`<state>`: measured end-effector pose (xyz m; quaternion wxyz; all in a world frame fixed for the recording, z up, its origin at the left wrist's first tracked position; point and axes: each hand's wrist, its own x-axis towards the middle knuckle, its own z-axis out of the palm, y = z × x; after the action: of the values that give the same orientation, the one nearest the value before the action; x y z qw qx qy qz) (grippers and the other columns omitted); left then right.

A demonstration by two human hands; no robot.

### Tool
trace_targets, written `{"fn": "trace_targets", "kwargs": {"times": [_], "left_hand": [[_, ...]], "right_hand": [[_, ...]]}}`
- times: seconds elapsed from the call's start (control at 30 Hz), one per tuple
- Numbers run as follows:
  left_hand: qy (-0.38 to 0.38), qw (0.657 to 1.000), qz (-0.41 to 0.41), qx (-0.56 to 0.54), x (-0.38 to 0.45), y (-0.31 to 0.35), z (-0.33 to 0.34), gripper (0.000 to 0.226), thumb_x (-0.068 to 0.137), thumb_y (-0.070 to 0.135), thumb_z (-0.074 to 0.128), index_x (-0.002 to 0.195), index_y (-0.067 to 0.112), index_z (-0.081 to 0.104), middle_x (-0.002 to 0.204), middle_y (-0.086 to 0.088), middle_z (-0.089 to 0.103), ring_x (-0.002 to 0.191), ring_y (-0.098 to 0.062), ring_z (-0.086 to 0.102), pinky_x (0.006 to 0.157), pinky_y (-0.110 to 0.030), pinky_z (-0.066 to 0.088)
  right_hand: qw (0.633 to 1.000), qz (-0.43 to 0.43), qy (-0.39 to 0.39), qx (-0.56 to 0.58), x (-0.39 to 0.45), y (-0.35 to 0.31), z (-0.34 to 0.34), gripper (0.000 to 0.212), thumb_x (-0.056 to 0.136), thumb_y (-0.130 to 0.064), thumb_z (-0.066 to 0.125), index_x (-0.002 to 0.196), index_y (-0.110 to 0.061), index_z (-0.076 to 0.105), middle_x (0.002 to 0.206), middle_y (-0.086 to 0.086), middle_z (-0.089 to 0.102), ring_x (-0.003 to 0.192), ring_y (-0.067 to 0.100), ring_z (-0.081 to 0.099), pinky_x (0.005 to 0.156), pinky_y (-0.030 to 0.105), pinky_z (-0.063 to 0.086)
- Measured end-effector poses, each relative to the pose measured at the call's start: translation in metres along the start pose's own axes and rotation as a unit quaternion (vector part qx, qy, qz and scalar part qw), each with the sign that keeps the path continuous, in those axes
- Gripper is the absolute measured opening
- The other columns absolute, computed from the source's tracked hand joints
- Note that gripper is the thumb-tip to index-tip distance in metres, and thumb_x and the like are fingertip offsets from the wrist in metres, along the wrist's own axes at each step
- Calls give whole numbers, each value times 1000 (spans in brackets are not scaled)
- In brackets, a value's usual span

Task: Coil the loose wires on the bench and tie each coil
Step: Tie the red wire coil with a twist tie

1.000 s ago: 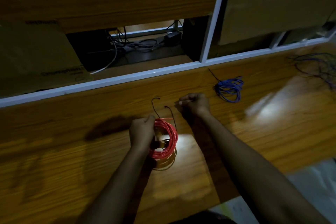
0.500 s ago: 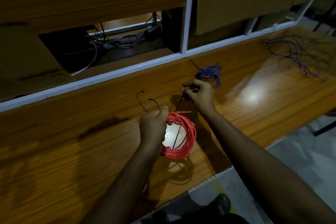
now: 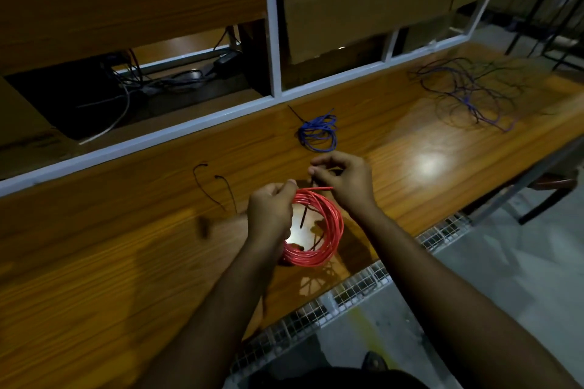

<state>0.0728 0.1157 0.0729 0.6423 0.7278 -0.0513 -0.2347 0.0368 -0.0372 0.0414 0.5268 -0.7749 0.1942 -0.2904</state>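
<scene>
A red wire coil (image 3: 328,230) is held upright over the wooden bench (image 3: 126,262). My left hand (image 3: 268,211) grips the coil at its upper left. Just above the coil's top, my right hand (image 3: 344,180) pinches a thin black tie (image 3: 304,216) that hangs down through the coil's middle. Two more black ties (image 3: 218,189) lie on the bench to the left of my hands. A tied blue coil (image 3: 317,133) rests behind my right hand. A loose tangle of purple and dark wires (image 3: 471,91) sprawls at the far right.
A white frame rail (image 3: 158,136) runs along the back of the bench, with cardboard boxes (image 3: 363,0) and an open bay of cables (image 3: 151,82) behind it. A white mesh tray (image 3: 347,290) lines the bench's front edge. A metal stool frame (image 3: 556,6) stands far right.
The view has swung right, bringing the loose tangle into sight. Both hands lifted the red coil and shifted toward the front edge; the black tie now runs through the coil's middle.
</scene>
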Motion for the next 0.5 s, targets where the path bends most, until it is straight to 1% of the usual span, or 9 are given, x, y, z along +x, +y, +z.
{"fn": "trace_targets", "kwargs": {"times": [0.07,0.1,0.2,0.27,0.3,0.37,0.43,0.5], "left_hand": [[5,1000,-10,1,0,-1,10,22,99,27,57,84,11,62,44,8,36,38,-10,29,41,-21,21],[3,1000,-13,2,0,-2,15,22,98,28,57,87,11,64,45,7,38,38,-10,30,43,-23,22],[-3,1000,-8,15,-1,-3,27,31,97,31,58,88,4,69,49,3,45,41,-12,37,48,-25,28],[-7,1000,-17,15,-2,-3,35,37,97,32,58,95,-4,66,53,-3,43,44,-16,36,48,-26,28],[-10,1000,-22,10,-3,-3,38,37,97,32,58,97,-4,66,54,-3,39,43,-16,32,46,-26,25],[-20,1000,-24,3,-5,-1,44,29,99,31,57,97,5,69,53,2,33,42,-12,26,44,-24,19],[-33,999,-19,-3,-8,0,47,24,100,29,56,98,10,70,52,4,32,42,-10,25,44,-24,18],[-40,999,-15,-9,-9,-1,50,22,100,29,56,98,12,70,52,4,31,42,-10,26,44,-25,19]], "right_hand": [[998,19,-36,47,-2,-7,-12,16,80,-12,81,95,-8,74,80,8,73,69,23,74,68,39,62],[996,29,-55,61,-3,-10,-18,17,80,-12,81,95,-8,74,80,10,73,71,25,74,68,41,62],[985,64,-101,122,-6,-16,-32,16,81,-9,80,94,-3,73,74,10,72,73,26,74,64,36,60],[979,86,-129,131,-3,-17,-39,17,82,-9,79,95,-1,73,74,7,73,75,24,74,65,33,59],[976,96,-150,128,0,-17,-43,16,83,-9,78,95,-1,73,74,4,73,74,21,73,65,30,58],[968,110,-195,114,5,-17,-51,12,84,-8,77,94,-4,73,72,-1,73,72,15,71,64,25,55],[963,116,-222,103,9,-17,-58,13,83,-10,77,95,-6,73,75,0,73,73,15,71,68,30,57],[960,123,-232,98,11,-17,-64,16,82,-11,77,97,-5,73,77,4,73,74,17,70,72,33,57]]}}
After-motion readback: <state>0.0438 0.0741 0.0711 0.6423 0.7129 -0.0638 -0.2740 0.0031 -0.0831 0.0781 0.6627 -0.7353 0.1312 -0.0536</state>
